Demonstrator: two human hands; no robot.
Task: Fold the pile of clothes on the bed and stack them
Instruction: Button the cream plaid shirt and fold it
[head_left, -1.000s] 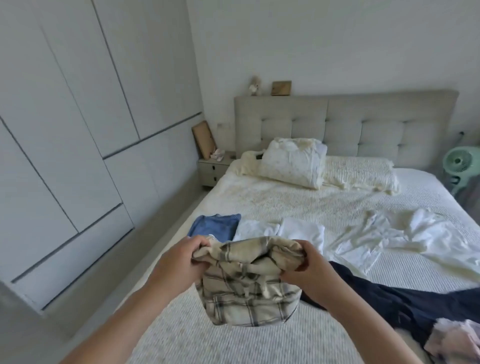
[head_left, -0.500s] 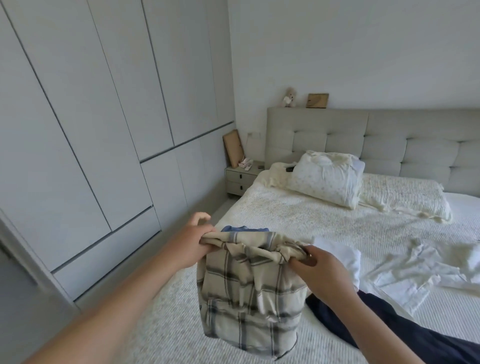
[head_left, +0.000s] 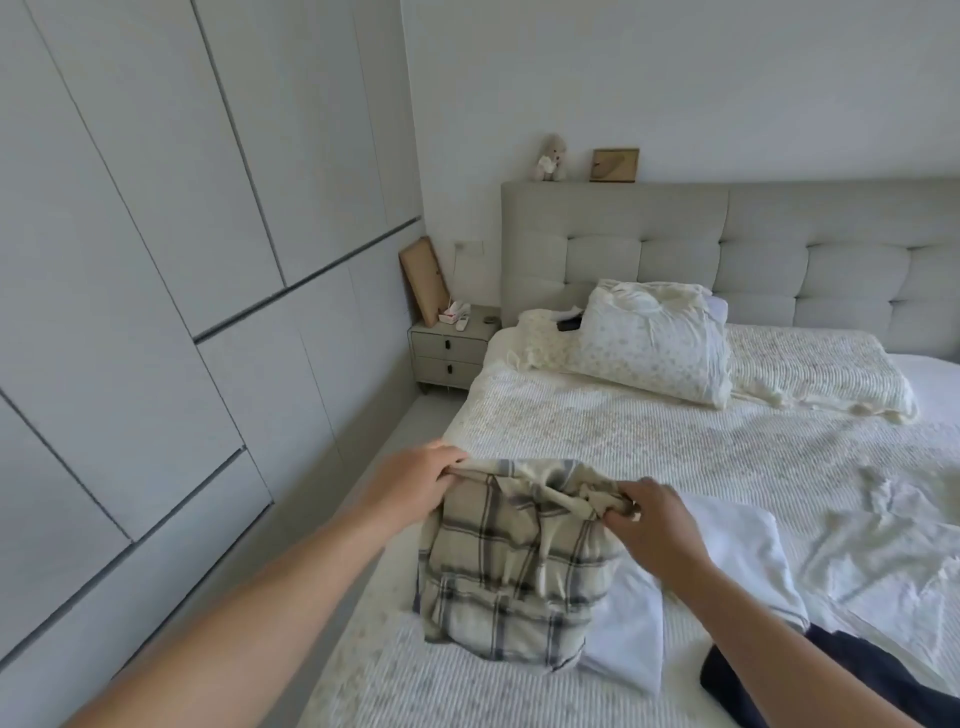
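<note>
Fingers (head_left: 451, 470) of our left hand (head_left: 410, 483) curl over the far left corner of the plaid shirt (head_left: 511, 561), pinching its bunched top edge, and the fingers (head_left: 621, 506) of our right hand (head_left: 657, 530) are clamped on the far right corner of the same edge. We hold the folded shirt stretched between both hands near the left edge of the bed (head_left: 649, 441); its lower part rests on the striped bedspread, and we cannot tell whether the gripped edge is lifted or lying flat. Just to the right of the shirt, partly under its right side and under our right forearm, lie folded white clothes (head_left: 727, 551). A dark navy garment (head_left: 831, 680) lies at the near right, touching the white fold. Farther right, a loose white garment (head_left: 883, 535) is spread out, rumpled. At the head of the bed a floral pillow (head_left: 654, 343) leans toward the tufted grey headboard (head_left: 779, 249), whose top ledge carries a small teddy bear (head_left: 550, 158) and a wooden frame (head_left: 615, 165). A grey nightstand (head_left: 449, 353) stands in the corner beside the wardrobe doors (head_left: 156, 260).
</note>
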